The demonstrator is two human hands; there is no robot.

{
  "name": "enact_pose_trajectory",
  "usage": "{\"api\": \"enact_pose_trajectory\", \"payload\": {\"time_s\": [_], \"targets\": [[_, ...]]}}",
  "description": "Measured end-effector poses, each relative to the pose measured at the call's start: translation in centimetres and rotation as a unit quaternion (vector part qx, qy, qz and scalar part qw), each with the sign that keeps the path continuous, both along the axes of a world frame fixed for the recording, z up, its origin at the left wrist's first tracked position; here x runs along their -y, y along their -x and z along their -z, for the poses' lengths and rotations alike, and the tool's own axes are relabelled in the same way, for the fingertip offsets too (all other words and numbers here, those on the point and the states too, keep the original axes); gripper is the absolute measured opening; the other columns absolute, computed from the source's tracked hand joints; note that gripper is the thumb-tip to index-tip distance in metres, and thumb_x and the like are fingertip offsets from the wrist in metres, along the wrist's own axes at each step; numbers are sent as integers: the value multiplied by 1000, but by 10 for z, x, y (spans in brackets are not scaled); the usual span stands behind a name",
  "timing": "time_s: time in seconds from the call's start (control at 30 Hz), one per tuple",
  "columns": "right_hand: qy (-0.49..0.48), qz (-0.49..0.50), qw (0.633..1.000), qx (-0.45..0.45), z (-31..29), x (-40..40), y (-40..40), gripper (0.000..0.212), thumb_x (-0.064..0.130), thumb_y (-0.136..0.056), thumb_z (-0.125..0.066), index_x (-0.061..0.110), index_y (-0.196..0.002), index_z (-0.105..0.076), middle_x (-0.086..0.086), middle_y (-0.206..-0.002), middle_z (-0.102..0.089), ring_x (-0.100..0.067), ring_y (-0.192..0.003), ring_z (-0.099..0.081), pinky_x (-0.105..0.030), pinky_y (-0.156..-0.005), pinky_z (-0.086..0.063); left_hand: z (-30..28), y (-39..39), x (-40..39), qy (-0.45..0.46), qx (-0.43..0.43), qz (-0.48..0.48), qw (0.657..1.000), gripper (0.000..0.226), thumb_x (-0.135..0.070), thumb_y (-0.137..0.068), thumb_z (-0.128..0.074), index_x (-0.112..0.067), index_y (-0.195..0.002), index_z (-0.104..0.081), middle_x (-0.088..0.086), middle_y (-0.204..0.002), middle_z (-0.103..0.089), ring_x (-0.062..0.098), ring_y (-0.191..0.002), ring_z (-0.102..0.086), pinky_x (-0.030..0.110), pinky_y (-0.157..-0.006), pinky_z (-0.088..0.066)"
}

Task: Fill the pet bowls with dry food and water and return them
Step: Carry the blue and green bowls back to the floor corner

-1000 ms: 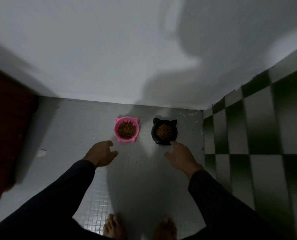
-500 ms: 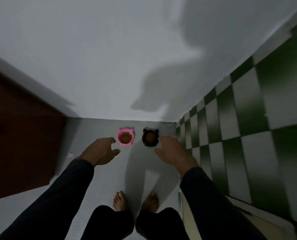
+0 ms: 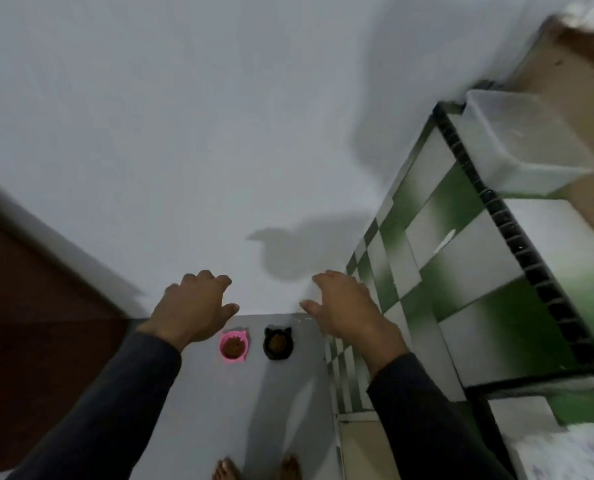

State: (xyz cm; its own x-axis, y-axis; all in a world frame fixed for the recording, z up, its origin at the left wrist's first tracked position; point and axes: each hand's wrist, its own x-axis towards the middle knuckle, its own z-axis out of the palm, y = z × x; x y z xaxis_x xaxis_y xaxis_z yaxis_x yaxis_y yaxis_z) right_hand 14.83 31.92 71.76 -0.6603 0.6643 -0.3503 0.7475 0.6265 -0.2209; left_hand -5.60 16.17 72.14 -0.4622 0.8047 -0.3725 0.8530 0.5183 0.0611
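Two cat-eared pet bowls stand side by side on the grey floor by the white wall. The pink bowl (image 3: 233, 347) on the left and the black bowl (image 3: 278, 343) on the right both hold brown dry food. My left hand (image 3: 191, 308) hovers high above and left of the pink bowl, fingers loosely bent, holding nothing. My right hand (image 3: 344, 306) hovers above and right of the black bowl, fingers relaxed and empty. Neither hand touches a bowl.
A green-and-white checkered tiled wall (image 3: 461, 271) with a black ledge stands on the right, with a clear plastic tub (image 3: 524, 143) on top. A dark brown door (image 3: 29, 341) is on the left. My bare feet (image 3: 257, 467) show at the bottom edge.
I have risen from a crouch: the bowls look smaller and farther below. Both hands have lifted away from the bowls and hang empty above them. The view has tilted upward.
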Motion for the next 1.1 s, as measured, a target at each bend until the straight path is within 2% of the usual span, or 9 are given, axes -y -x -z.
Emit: {"api": "enact_pose_trajectory", "payload": {"time_s": [0.1, 0.37, 0.53, 0.7, 0.87, 1.1], "targets": [[-22, 10, 1000, -3, -27, 0, -6, 65, 59, -97, -49, 21, -150, -39, -6, -155, -39, -28, -143, -35, -51, -119, -26, -26, -5, -8, -15, -10, 12, 1000, 61, -59, -100, -49, -28, -152, -41, 5, -147, -50, 29, -131, -50, 47, -104, -48], [-60, 68, 996, -7, -73, 20, -24, 66, 61, -95, -50, 21, -147, -43, -7, -152, -42, -29, -138, -40, -47, -114, -33, -65, -13, -18, -50, -24, 77, 995, 63, -59, -100, -50, -30, -154, -38, 3, -152, -47, 28, -135, -49, 47, -109, -44], [-75, 135, 988, -8, -96, 43, -39, 63, 63, -92, -52, 21, -139, -49, -8, -141, -51, -30, -126, -49, -51, -108, -40, -84, -15, -18, -69, -29, 145, 987, 63, -60, -100, -49, -29, -154, -39, 3, -151, -48, 28, -134, -49, 46, -109, -43], [-89, 209, 973, -34, -120, 87, -63, 58, 59, -94, -54, 20, -137, -53, -5, -133, -54, -29, -125, -50, -48, -108, -41, -102, -23, -10, -96, -28, 219, 970, 64, -61, -100, -49, -30, -155, -38, 3, -153, -47, 27, -135, -48, 47, -111, -42], [-98, 261, 959, -46, -136, 133, -92, 57, 57, -94, -54, 20, -137, -53, -6, -135, -52, -29, -125, -50, -49, -110, -39, -122, -39, -1, -110, -11, 279, 954, 65, -60, -100, -49, -30, -155, -36, 4, -156, -43, 27, -138, -46, 48, -114, -40], [-127, 359, 924, -34, -159, 204, -156, 60, 57, -93, -55, 19, -140, -51, -9, -137, -52, -30, -124, -51, -47, -104, -44, -150, -106, 13, -141, 34, 372, 917, 61, -57, -100, -52, -29, -153, -40, 5, -150, -47, 28, -134, -47, 50, -112, -41]]}}
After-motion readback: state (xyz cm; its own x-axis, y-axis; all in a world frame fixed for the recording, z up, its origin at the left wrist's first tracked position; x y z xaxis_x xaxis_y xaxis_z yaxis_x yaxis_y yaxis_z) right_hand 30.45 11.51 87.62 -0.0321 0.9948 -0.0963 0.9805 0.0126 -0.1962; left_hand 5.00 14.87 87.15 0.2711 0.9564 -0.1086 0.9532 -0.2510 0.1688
